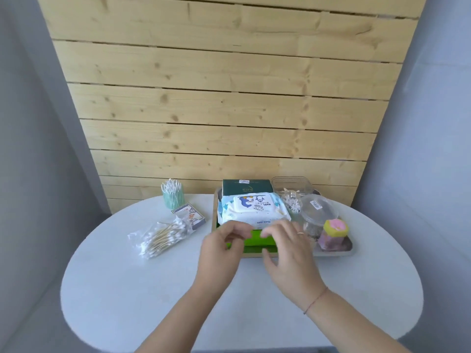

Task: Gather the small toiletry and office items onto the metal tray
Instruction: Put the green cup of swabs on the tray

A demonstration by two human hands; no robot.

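Note:
The metal tray (349, 247) lies at the table's far right. On it rest a white baby-wipes pack (253, 207) over a green box (257, 239), a dark green box (246, 187), clear plastic containers (317, 212) and a pink jar with a yellow lid (334, 234). My left hand (220, 250) and my right hand (288, 247) hover at the tray's near edge, fingers curled by the wipes pack and green box, gripping nothing that I can make out. Left of the tray lie a bag of cotton swabs (161, 238), a small card box (190, 215) and a green swab cup (173, 193).
The white oval table (127, 296) stands against a wooden plank wall (229, 98). Grey walls close in on both sides.

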